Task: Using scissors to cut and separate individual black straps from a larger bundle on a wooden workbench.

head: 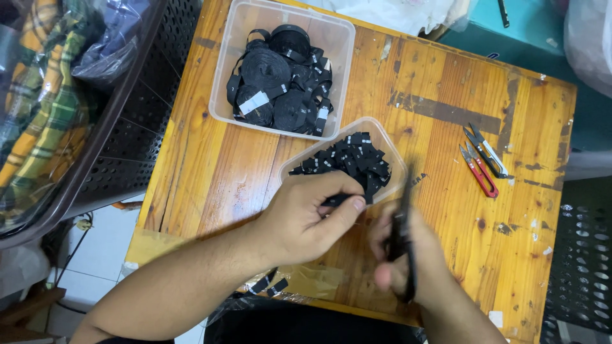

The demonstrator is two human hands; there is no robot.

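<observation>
My left hand pinches the end of a black label ribbon between thumb and fingers, just beside the smaller clear tub heaped with cut black labels. My right hand, blurred by motion, grips black scissors that stand upright close to the ribbon's end. The strip trails down under my left wrist to the table's front edge. A larger clear tub at the back holds rolls of the same black ribbon.
Two thread snips, one red and one black-and-silver, lie on the right of the worn wooden table. A dark perforated basket with plaid cloth stands at left. Plastic bags sit beyond the far edge.
</observation>
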